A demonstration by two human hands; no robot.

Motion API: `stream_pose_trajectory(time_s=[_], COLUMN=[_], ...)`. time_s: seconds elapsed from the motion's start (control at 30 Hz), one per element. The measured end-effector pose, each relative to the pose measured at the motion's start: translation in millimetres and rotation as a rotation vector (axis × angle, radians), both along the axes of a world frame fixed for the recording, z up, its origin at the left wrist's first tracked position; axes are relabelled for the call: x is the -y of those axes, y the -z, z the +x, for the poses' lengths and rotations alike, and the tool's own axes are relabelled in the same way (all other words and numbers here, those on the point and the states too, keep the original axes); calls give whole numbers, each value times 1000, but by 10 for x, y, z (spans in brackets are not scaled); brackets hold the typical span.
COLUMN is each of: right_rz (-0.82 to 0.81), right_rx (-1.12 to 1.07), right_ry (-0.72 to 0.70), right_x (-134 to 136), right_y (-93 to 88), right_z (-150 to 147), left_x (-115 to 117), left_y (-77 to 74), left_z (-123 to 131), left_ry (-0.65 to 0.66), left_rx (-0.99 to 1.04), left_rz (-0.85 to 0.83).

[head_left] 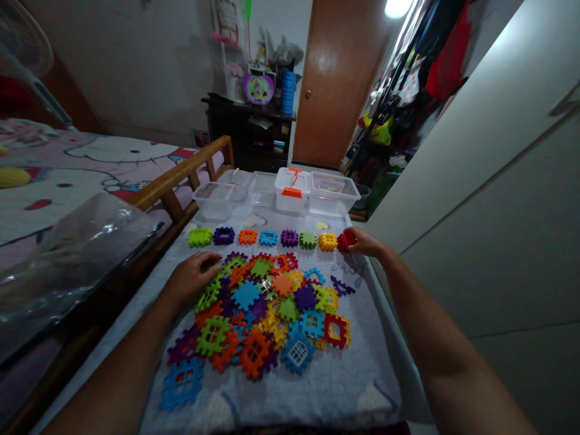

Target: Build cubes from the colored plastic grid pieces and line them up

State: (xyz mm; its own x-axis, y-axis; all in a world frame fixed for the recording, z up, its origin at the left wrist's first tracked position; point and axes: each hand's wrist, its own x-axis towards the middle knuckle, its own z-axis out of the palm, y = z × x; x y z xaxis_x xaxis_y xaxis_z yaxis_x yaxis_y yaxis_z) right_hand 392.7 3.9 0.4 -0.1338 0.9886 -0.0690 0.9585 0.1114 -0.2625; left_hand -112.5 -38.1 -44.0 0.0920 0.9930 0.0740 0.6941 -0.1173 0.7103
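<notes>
My right hand [364, 241] is closed on a red interlocking block [347, 241] at the right end of a row. Beside it stands a yellow block [327, 241], then a light green block [308, 240], a purple block [289, 237] and several more towards the left, ending with a lime green block [200, 237]. My left hand [196, 275] rests at the left edge of a pile of flat interlocking tiles, its fingers bent near green tiles [208, 296]; whether it grips one is hidden. A blue tile [247, 295] lies on top of the pile.
Clear plastic boxes [212, 201] stand along the far edge of the cloth-covered table [335, 386], one with a white lid and orange clips [292, 192]. A wooden bed rail [181, 172] and a plastic bag [90, 241] are at left, a pale cabinet [489, 199] at right.
</notes>
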Motion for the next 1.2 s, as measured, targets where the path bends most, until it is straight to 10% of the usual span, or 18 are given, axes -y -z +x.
stream_pose_trajectory(time_s=[0.3, 0.57, 0.83, 1.2], right_rz=[1, 339, -29, 41], right_rx=[-85, -226, -313, -231], right_ry=[37, 86, -180, -291], right_x=[18, 475, 958, 968], right_y=[39, -127, -39, 148], right_z=[-24, -283, -1204, -1660], left_x=[-14, -2, 20, 66], left_y=[39, 11, 28, -23], left_z=[-20, -3, 14, 47], left_ry=[-10, -11, 17, 5], left_rx=[-9, 1, 39, 105], left_rz=[2, -5, 5, 15])
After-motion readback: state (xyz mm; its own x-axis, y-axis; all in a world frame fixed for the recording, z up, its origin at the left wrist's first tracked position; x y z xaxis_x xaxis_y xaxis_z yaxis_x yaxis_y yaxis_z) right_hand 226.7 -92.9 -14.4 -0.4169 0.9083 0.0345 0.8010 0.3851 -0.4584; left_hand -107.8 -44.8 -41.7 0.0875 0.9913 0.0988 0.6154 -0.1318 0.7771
